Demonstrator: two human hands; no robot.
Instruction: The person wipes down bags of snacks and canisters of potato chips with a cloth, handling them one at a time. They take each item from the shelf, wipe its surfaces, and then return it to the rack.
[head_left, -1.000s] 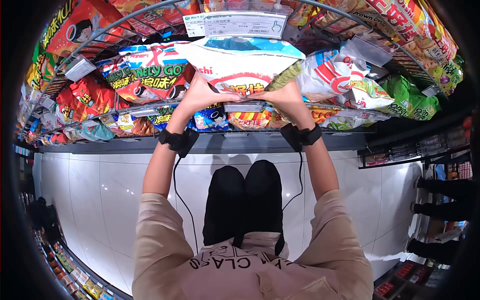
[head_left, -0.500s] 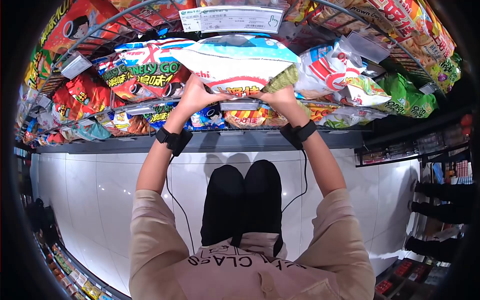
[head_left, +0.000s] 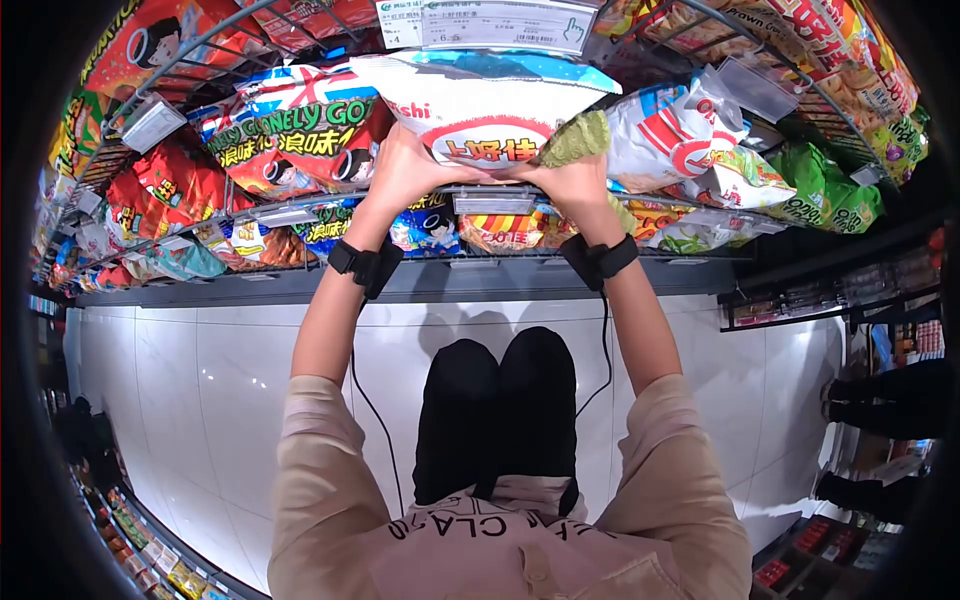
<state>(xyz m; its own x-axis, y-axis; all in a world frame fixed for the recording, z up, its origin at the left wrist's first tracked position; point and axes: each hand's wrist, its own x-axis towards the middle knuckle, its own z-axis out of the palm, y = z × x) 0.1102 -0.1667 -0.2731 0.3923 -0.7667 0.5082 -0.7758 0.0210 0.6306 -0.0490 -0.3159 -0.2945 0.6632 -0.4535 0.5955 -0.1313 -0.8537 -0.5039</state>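
A white and blue snack bag (head_left: pixel 490 105) with red lettering sits in the wire shelf basket, its printed front facing me. My left hand (head_left: pixel 408 172) is closed on its lower left part, thumb across the front and the other fingers hidden. My right hand (head_left: pixel 572 182) grips the lower right part in the same way, beside the green patch on the bag. Both thumbs point inward along the bottom of the bag. Left of it stand red and green snack bags (head_left: pixel 310 135), and on the right lies another white and red snack bag (head_left: pixel 675 140).
A wire rail (head_left: pixel 340 192) with price-tag holders runs below my hands. Further snack bags (head_left: pixel 510 228) fill the tier beneath, and a price label (head_left: pixel 490 24) hangs above. Green snack bags (head_left: pixel 835 190) are at the right. Another person's dark-clothed legs (head_left: pixel 890 395) show at the far right.
The shelf and bag appear shifted slightly right in view. More of the bag's red lettering shows above my thumbs. Both hands still hold the bag.
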